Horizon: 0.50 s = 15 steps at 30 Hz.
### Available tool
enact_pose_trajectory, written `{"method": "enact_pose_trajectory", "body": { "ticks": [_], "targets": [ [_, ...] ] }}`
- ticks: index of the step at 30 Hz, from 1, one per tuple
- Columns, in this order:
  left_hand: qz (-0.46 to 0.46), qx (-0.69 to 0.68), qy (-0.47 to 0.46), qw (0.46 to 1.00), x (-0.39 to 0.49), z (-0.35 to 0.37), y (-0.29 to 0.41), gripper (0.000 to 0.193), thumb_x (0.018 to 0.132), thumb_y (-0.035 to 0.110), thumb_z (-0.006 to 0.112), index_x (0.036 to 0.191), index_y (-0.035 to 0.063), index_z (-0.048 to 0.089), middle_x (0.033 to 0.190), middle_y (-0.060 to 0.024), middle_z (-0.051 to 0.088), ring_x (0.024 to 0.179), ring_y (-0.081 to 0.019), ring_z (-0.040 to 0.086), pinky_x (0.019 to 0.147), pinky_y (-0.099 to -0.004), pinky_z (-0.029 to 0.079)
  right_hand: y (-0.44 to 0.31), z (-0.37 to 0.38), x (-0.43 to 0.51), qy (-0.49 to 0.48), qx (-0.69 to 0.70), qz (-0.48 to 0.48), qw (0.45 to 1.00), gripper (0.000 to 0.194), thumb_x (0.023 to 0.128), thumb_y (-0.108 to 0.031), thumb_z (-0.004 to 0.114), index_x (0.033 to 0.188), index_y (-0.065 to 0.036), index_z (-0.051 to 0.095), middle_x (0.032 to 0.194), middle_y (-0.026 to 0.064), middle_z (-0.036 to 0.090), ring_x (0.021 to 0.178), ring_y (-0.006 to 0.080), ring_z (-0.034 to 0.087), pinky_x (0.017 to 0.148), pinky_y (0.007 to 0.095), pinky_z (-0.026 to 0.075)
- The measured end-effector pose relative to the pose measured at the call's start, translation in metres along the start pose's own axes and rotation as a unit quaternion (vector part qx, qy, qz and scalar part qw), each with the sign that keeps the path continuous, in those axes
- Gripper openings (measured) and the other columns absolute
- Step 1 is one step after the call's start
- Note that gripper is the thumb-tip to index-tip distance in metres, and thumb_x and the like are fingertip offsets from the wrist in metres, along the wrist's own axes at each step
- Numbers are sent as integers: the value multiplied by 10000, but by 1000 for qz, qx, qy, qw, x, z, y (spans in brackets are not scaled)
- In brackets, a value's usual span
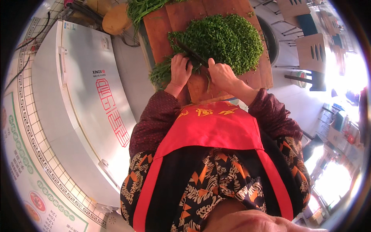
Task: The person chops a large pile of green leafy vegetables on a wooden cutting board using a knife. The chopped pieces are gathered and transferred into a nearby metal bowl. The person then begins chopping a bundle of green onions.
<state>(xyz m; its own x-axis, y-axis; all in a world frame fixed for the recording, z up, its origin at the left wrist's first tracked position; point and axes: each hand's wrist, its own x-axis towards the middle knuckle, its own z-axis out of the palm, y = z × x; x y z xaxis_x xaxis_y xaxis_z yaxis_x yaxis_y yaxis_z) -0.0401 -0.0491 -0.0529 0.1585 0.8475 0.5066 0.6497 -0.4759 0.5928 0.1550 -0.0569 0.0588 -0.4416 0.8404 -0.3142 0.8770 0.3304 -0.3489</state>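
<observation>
My right hand (221,74) grips the handle of a dark-bladed kitchen knife (189,51), whose blade slants up and to the left across the greens. Beside the blade, my left hand (180,68) presses down on a bunch of uncut leafy greens (161,72), its fingers curled close to the knife. A large heap of finely chopped greens (229,40) lies just beyond the knife, towards the right. Everything rests on a reddish wooden cutting board (200,87). Part of the bunch is hidden under my left hand.
More long uncut greens (145,10) lie at the board's far left corner. A white chest freezer (89,81) stands on the left. To the right are a dark round tub (271,40), a bucket (300,79) and wooden-backed chairs (311,52). Round wooden boards (116,19) lean behind.
</observation>
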Motion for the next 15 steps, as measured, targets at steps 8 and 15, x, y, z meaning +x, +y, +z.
{"method": "enact_pose_trajectory", "body": {
  "ticks": [8, 15],
  "targets": [
    [1, -1, 6, 1000, -3, 3, 0, 160, 796, 49, 652, 938, 13, 587, 1018, -143, 553, 971, -348, 529, 839, -447, 435, -8, 15, 47, 48, 5, -7, 999, 221, 827, -32, 554, 1004, 26, 435, 759, 243, 669, 730, 420, 675, 634, 480, 543],
    [13, 16, 3, 1000, 0, 0, 0, 130, 818, 48, 652, 920, 18, 576, 1023, -140, 544, 953, -343, 522, 808, -442, 442, 2, 2, 4, 70, 16, -16, 997, 238, 954, -191, 553, 988, -3, 410, 661, 237, 631, 650, 433, 645, 565, 512, 506]
  ]
}}
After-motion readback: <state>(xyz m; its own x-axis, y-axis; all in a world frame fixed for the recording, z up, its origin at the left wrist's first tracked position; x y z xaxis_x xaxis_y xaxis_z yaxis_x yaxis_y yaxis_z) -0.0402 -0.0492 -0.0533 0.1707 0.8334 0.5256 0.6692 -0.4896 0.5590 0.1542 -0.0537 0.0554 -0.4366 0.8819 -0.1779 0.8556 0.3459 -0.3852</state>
